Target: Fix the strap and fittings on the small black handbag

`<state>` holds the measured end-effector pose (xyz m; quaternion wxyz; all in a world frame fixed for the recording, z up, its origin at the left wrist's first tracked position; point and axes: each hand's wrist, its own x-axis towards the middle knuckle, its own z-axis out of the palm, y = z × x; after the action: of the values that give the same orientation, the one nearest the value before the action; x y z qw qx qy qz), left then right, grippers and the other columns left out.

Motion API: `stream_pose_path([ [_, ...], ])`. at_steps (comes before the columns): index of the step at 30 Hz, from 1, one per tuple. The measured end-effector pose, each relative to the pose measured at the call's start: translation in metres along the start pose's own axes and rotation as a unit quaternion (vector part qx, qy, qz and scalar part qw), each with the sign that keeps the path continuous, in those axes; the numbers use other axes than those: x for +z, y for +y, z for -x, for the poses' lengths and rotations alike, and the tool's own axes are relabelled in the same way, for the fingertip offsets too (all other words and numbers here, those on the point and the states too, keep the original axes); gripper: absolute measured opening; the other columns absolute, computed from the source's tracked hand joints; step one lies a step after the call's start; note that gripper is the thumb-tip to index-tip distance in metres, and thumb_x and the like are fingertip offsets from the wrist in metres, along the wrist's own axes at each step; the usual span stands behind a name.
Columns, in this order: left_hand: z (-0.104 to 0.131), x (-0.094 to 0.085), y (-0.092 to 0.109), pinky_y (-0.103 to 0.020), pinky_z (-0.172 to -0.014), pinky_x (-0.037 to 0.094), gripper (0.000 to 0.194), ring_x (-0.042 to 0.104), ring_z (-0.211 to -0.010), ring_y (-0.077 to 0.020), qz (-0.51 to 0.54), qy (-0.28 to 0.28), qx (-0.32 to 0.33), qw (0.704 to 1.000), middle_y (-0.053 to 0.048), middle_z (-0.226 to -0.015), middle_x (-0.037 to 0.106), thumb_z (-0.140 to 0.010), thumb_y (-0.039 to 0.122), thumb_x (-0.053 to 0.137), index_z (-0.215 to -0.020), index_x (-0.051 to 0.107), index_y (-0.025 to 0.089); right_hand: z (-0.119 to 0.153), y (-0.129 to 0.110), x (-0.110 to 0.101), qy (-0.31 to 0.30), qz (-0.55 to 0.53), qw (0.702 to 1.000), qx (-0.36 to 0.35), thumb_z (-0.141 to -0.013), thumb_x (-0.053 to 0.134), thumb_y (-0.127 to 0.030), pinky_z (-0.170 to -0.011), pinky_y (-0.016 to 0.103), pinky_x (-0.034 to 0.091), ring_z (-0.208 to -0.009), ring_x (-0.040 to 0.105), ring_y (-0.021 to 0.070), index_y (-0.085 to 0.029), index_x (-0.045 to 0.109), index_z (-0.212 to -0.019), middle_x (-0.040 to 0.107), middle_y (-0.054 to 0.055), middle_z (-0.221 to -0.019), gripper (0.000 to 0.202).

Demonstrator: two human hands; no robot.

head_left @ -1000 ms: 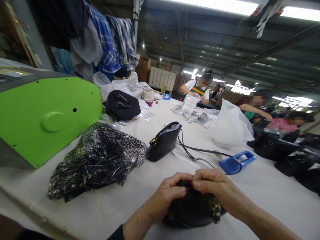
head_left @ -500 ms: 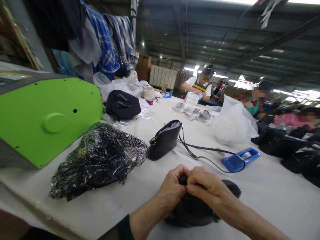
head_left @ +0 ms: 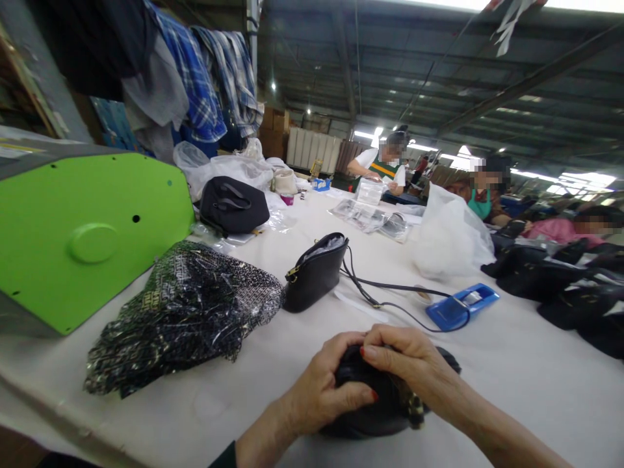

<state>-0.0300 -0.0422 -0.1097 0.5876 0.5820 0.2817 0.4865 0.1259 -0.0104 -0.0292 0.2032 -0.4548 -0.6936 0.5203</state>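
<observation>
On the near part of the table lies a black bag (head_left: pixel 385 413) with gold-coloured hardware on its right side. My left hand (head_left: pixel 329 383) grips its left side, thumb laid over the front and fingers behind the top. The fingers of my right hand (head_left: pixel 412 357) are closed in a pinch on the bag's upper edge; what exactly lies between them is hidden. Just beyond stands a second, black handbag (head_left: pixel 314 276), unzipped, with pale filling showing inside. Its thin strap (head_left: pixel 390 286) trails right, across a blue tray-like item (head_left: pixel 461 309).
Left are a crumpled black patterned plastic bag (head_left: pixel 195 312), a green-sided machine (head_left: pixel 92 227) and a dark backpack-like bag (head_left: pixel 234 205). A white plastic bag (head_left: pixel 451 234) and several black bags (head_left: pixel 570 286) lie right. Co-workers (head_left: pixel 383 166) sit across the white table (head_left: pixel 253 406).
My left thumb has moved away from the right fingertips and down onto the front of the bag. The left hand has spread wider around it. The view has shifted slightly.
</observation>
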Motion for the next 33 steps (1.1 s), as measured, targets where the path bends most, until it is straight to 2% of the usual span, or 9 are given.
stream_pose_path([
  [5,-0.008,0.010,-0.001,-0.028,-0.075,0.043,0.053,0.055,-0.084,-0.0186,-0.061,0.063,-0.020,0.996,-0.002,-0.092,0.062,-0.053,0.023,0.076,-0.101,0.056,0.016,-0.004,-0.007,0.000,-0.005,0.109,0.994,-0.016,-0.073,0.054,-0.043,-0.053,0.025,0.028,-0.057,0.038,0.0099,-0.016,0.051,-0.060,0.043,-0.003,-0.057,0.030],
  [9,-0.014,0.020,0.000,-0.026,-0.064,0.043,0.031,0.054,-0.068,-0.0146,-0.108,0.126,-0.008,0.986,0.001,-0.076,0.062,-0.057,0.019,0.068,-0.086,0.057,0.016,0.004,-0.007,-0.002,0.032,0.231,0.969,-0.080,-0.082,0.049,-0.034,-0.060,0.026,0.037,-0.065,0.048,0.0127,-0.018,0.055,-0.065,0.053,-0.001,-0.064,0.024],
  [11,-0.014,0.022,0.000,-0.027,-0.067,0.045,0.027,0.057,-0.071,-0.0162,-0.095,0.140,-0.002,0.986,-0.001,-0.078,0.064,-0.057,0.017,0.067,-0.082,0.057,0.016,0.015,-0.003,-0.006,0.094,0.281,0.943,-0.151,-0.086,0.047,-0.031,-0.068,0.027,0.042,-0.075,0.054,0.0141,-0.020,0.059,-0.082,0.059,0.001,-0.077,0.017],
  [13,-0.013,0.022,0.000,-0.029,-0.073,0.046,0.028,0.059,-0.078,-0.0189,-0.076,0.152,-0.002,0.985,-0.004,-0.084,0.066,-0.054,0.016,0.067,-0.079,0.057,0.016,0.030,0.005,-0.008,0.175,0.345,0.890,-0.243,-0.087,0.048,-0.027,-0.075,0.027,0.044,-0.084,0.055,0.0142,-0.022,0.055,-0.098,0.060,0.002,-0.089,0.014],
  [15,-0.012,0.022,-0.002,-0.030,-0.077,0.046,0.029,0.060,-0.082,-0.0201,-0.074,0.159,0.003,0.985,-0.005,-0.089,0.066,-0.052,0.015,0.068,-0.079,0.057,0.016,0.044,0.017,-0.008,0.215,0.404,0.839,-0.294,-0.085,0.052,-0.022,-0.075,0.026,0.045,-0.086,0.054,0.0139,-0.021,0.051,-0.103,0.060,0.003,-0.091,0.018],
  [21,-0.010,0.018,-0.003,-0.028,-0.080,0.046,0.035,0.061,-0.086,-0.0189,-0.109,0.129,0.021,0.985,-0.005,-0.096,0.066,-0.055,0.015,0.066,-0.087,0.055,0.017,0.053,0.049,0.003,0.215,0.485,0.798,-0.284,-0.084,0.053,-0.015,-0.076,0.027,0.050,-0.088,0.057,0.0156,-0.017,0.048,-0.112,0.062,0.007,-0.095,0.029],
  [23,-0.009,0.016,-0.001,-0.027,-0.082,0.045,0.036,0.061,-0.089,-0.0189,-0.105,0.115,0.013,0.988,-0.005,-0.099,0.066,-0.055,0.015,0.067,-0.089,0.054,0.017,0.050,0.049,0.004,0.215,0.478,0.808,-0.269,-0.084,0.051,-0.015,-0.074,0.025,0.051,-0.085,0.059,0.0144,-0.018,0.047,-0.110,0.062,0.006,-0.094,0.026],
  [27,-0.006,0.016,-0.001,-0.027,-0.083,0.045,0.039,0.060,-0.092,-0.0191,-0.087,0.103,0.002,0.991,-0.005,-0.101,0.065,-0.056,0.016,0.068,-0.092,0.054,0.017,0.044,0.031,-0.001,0.146,0.430,0.883,-0.118,-0.084,0.045,-0.019,-0.050,0.022,0.043,-0.057,0.054,0.0106,-0.021,0.048,-0.084,0.057,-0.002,-0.068,0.004],
  [33,-0.007,0.017,-0.002,-0.028,-0.080,0.046,0.040,0.060,-0.087,-0.0188,-0.091,0.107,0.001,0.990,-0.004,-0.097,0.065,-0.057,0.017,0.067,-0.095,0.055,0.016,0.040,0.004,-0.001,0.070,0.402,0.913,0.011,-0.089,0.031,-0.032,-0.058,0.030,0.036,-0.063,0.050,0.0154,-0.021,0.045,-0.074,0.053,0.001,-0.070,0.023],
])
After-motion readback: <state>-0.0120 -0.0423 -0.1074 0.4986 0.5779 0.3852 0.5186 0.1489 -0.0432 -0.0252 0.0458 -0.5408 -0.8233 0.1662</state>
